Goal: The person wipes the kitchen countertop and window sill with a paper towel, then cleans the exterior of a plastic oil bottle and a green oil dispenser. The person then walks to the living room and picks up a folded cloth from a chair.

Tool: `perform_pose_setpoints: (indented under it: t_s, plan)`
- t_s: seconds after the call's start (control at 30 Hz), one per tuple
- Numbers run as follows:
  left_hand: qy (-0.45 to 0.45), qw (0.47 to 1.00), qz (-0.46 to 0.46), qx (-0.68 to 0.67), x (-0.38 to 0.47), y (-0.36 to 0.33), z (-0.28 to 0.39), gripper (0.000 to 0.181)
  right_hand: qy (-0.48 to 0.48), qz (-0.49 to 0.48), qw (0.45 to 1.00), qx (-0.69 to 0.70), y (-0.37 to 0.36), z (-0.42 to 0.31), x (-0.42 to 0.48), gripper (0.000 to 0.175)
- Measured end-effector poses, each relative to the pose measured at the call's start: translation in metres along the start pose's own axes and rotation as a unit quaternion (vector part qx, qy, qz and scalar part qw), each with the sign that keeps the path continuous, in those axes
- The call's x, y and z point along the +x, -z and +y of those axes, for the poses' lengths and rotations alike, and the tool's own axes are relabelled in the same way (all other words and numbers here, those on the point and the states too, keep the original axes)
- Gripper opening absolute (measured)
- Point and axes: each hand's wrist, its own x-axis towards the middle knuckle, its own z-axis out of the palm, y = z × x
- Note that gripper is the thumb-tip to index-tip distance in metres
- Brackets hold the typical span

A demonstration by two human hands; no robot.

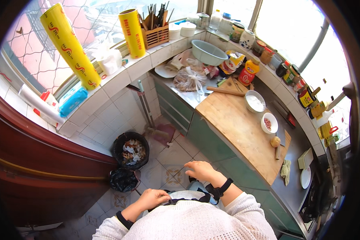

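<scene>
My left hand (153, 198) is in front of my body at the waist, fingers loosely bent, with no object visible in it. My right hand (200, 171) hangs over the floor beside the green cabinets, palm down, its fingers apart and nothing in them. To the right, a wooden cutting board (228, 120) lies on the counter. On it are a rolling pin (225, 91), a bowl of white powder (255, 101), a white bowl of diced pink food (269, 123), a round yellowish vegetable (275, 141) and a cleaver (280, 135).
Two black-lined bins (132, 151) and a broom with a pink dustpan (163, 133) stand on the tiled floor. Jars and bottles line the tiled ledge (280, 85). A green basin (209, 52), bagged food (189, 79) and a red-labelled bottle (249, 72) stand at the counter's back.
</scene>
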Motion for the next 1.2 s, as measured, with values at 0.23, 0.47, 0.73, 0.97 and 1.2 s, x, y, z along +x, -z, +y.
perform_pose_setpoints:
  t_s: [0.23, 0.47, 0.73, 0.97, 1.2]
  plan:
    - [0.051, 0.987, 0.086, -0.127, 0.047, 0.033, 0.045, 0.034, 0.255, 0.137, 0.957, 0.022, 0.057, -0.059, 0.007, 0.038]
    - [-0.102, 0.819, 0.153, -0.543, 0.081, 0.020, 0.042, 0.042, 0.608, 0.252, 0.747, 0.095, 0.040, -0.126, 0.033, 0.025]
    - [-0.241, 0.748, 0.222, -0.578, 0.026, -0.038, 0.032, 0.062, 0.704, 0.074, 0.683, 0.181, -0.007, -0.131, 0.065, 0.035]
    - [-0.131, 0.522, 0.264, -0.800, -0.063, -0.083, 0.021, 0.053, 0.711, -0.095, 0.689, 0.107, -0.083, -0.161, 0.067, 0.028]
    - [0.046, 0.544, 0.610, -0.574, -0.195, -0.137, -0.064, 0.049, 0.368, -0.364, 0.730, -0.447, -0.149, -0.137, 0.127, 0.034]
